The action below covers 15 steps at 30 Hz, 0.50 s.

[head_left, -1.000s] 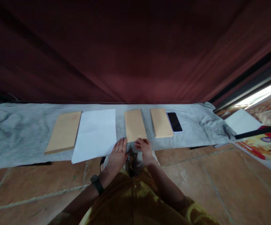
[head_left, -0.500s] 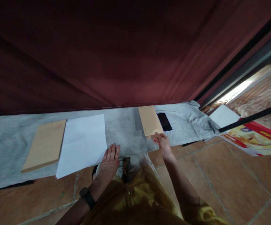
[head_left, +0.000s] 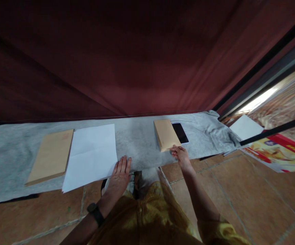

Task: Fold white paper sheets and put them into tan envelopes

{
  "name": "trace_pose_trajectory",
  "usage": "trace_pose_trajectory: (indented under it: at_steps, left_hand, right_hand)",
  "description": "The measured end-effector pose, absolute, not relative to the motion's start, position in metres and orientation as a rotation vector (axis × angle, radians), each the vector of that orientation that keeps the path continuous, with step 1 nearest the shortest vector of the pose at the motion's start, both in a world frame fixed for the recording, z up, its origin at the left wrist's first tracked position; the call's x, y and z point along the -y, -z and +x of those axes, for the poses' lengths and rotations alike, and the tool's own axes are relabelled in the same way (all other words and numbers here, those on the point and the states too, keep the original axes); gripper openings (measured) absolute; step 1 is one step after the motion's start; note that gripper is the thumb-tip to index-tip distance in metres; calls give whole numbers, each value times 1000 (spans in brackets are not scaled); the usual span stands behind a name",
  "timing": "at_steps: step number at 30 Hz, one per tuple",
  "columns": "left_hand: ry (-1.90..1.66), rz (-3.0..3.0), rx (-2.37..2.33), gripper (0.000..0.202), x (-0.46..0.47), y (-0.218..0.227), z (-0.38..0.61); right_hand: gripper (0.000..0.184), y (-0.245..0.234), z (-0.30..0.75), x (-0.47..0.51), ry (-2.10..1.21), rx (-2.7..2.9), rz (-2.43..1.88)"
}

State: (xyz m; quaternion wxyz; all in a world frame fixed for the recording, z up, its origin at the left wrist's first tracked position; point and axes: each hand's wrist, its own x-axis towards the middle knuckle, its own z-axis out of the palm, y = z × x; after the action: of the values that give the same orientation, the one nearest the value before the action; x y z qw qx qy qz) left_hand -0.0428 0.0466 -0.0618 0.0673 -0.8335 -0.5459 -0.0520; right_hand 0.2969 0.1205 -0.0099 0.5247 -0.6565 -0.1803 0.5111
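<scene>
My right hand [head_left: 181,156] pinches the near right corner of a brown paper envelope [head_left: 166,133], thumb and fingers closed on it. The envelope lies at the top of what looks like a small stack on the grey cloth [head_left: 136,143]. Just right of it is a dark-screened phone [head_left: 180,132], its left edge partly covered. My left hand [head_left: 120,172] lies flat with its fingers stretched out, at the near right corner of a white paper sheet [head_left: 92,153]. Left of the sheet rests a larger stack of brown envelopes [head_left: 52,154] with faint red print.
Behind the cloth-covered surface hangs a dark red curtain [head_left: 127,68]. At the right are a black metal bar [head_left: 275,129], a white panel [head_left: 246,126] and a red-and-yellow printed box [head_left: 280,151]. Brown floor tiles [head_left: 226,183] show below the near edge.
The brown envelope in my right hand has come down and slightly right; its shadow to the left is gone. My left hand stays in place.
</scene>
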Motion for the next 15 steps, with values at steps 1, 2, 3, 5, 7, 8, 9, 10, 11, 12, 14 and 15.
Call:
trace_pose_trajectory:
  at_steps: [1,2,3,5,7,8,9,10,11,12,14,15]
  left_hand:
    - [160,-2517,1642,69,-47,62,-43]
    - [162,-2518,1641,69,-46,62,-43]
    - [161,-2519,1639,69,-46,63,-43]
    - [165,-2517,1642,69,-46,64,-44]
    - [169,-2519,1640,69,-46,64,-44]
    - [171,-2520,1639,69,-46,65,-44]
    - [172,-2522,1639,69,-46,65,-44]
    - [173,-2524,1641,70,-47,65,-44]
    - [174,-2525,1646,70,-47,65,-44]
    - [177,-2528,1650,70,-47,65,-44]
    - [184,-2528,1658,70,-47,65,-44]
    - [183,-2527,1658,70,-47,64,-44]
  right_hand:
    - [25,10,297,-120,-1227,433,-1575]
    - [23,11,297,-120,-1231,433,-1577]
    - [22,11,297,-119,-1235,432,-1579]
    - [21,12,296,-118,-1242,429,-1581]
    - [21,14,294,-116,-1250,427,-1584]
    - [22,15,294,-116,-1254,427,-1584]
    - [22,15,293,-115,-1259,426,-1583]
    - [22,16,292,-115,-1262,425,-1581]
    - [22,17,291,-115,-1264,425,-1577]
    - [22,18,291,-115,-1263,425,-1573]
    - [23,21,290,-114,-1256,427,-1563]
    - [23,22,289,-114,-1250,431,-1557]
